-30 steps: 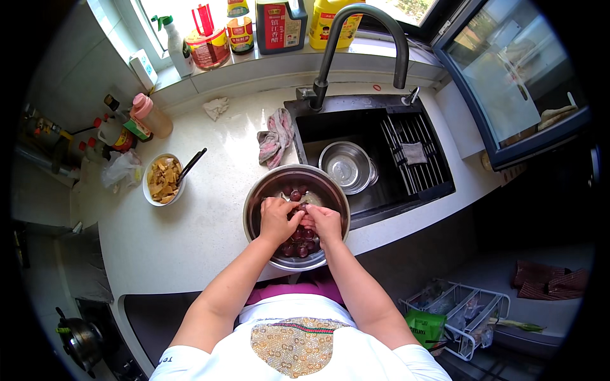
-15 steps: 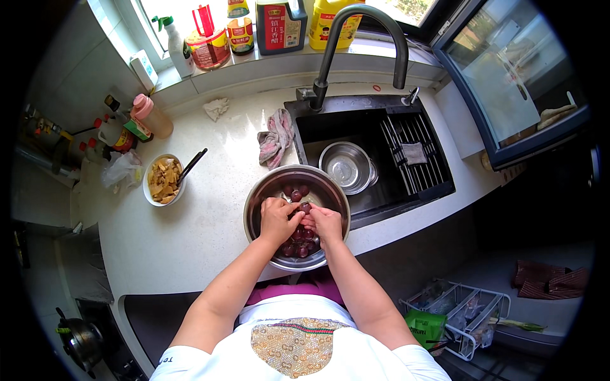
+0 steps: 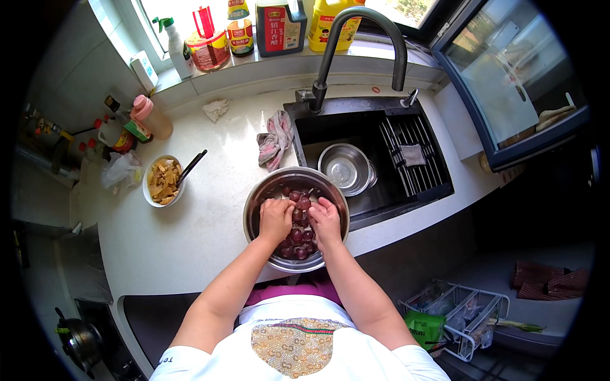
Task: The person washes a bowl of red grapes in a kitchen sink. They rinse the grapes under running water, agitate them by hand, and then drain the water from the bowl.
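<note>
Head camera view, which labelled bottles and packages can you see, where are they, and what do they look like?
Spray bottle: windowsill, far left; white, green trigger.
Red-lidded jar: windowsill beside it; round, red and yellow label.
Dark bottle: windowsill centre; squarish, red and white label.
Yellow oil jug: windowsill, behind the tap.
Green packet: floor rack, lower right.

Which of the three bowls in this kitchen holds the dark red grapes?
The large steel bowl under both hands; the smaller steel bowl in the sink is empty, and the white bowl holds yellowish food.
</note>
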The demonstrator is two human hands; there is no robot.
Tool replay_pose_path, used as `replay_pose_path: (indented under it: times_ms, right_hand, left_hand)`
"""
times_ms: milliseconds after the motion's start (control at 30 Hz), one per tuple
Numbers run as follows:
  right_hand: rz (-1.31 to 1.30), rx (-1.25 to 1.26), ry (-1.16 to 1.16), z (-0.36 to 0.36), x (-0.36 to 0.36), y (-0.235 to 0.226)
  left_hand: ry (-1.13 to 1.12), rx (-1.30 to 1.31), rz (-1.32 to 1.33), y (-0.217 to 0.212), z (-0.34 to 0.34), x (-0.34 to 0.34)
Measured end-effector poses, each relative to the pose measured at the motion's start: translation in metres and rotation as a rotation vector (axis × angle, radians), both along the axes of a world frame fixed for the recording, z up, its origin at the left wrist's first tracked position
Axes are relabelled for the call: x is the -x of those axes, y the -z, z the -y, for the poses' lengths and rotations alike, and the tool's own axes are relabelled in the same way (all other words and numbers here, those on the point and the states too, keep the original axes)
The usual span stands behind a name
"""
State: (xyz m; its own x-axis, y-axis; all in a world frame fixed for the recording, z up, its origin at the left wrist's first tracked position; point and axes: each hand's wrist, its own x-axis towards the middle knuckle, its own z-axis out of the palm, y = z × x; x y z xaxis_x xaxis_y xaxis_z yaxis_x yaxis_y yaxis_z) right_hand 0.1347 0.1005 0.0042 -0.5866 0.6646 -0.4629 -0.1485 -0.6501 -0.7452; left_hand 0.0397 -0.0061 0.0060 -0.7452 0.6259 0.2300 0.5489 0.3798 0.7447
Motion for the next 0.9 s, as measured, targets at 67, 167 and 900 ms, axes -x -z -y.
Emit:
replay_pose_path:
  times_ms: [67,167,900]
  right_hand:
    - [0.028,-0.155,-0.103,-0.005,-0.001,0.013]
    - [0.351,-0.189,-0.239,-0.002,-0.005,0.036]
    - [0.232,0.007,-0.371,0.000,-0.004,0.000]
  left_hand:
    - [0.044,0.002,0.004,-0.003,0.002,0.001]
    - [0.142,0.025,-0.077,-0.009,0.003,-0.002]
    - [0.154,0.025,-0.088,-0.004,0.005,0.000]
